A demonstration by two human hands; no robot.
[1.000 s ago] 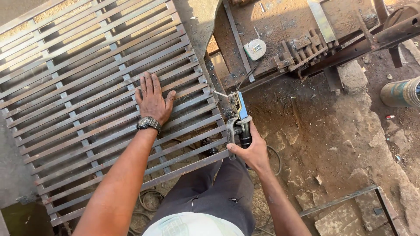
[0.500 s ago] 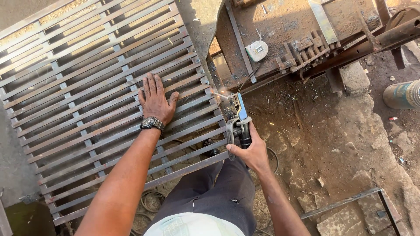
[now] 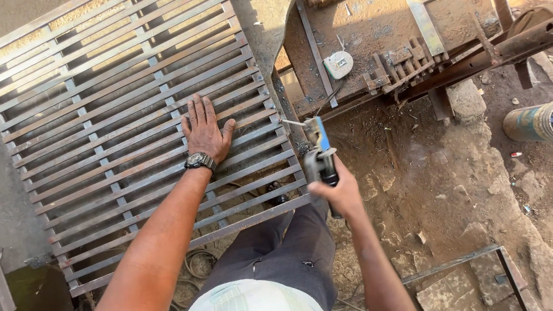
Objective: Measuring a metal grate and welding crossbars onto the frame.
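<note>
A large steel grating of long flat bars lies slanted in front of me. My left hand, with a dark wristwatch, presses flat on its bars, fingers spread. My right hand grips the handle of a welding electrode holder with a blue jaw. A short electrode rod points left from the jaw, its tip at the grating's right edge bar.
A rusty metal workbench stands at the top right with a white tape measure and steel offcuts. A pipe end lies far right. A steel frame rests on the dirt ground. Cables coil beneath the grating.
The electrode holder has lifted slightly, and my right hand has shifted a little up along the grating's edge. My left hand stays flat on the bars.
</note>
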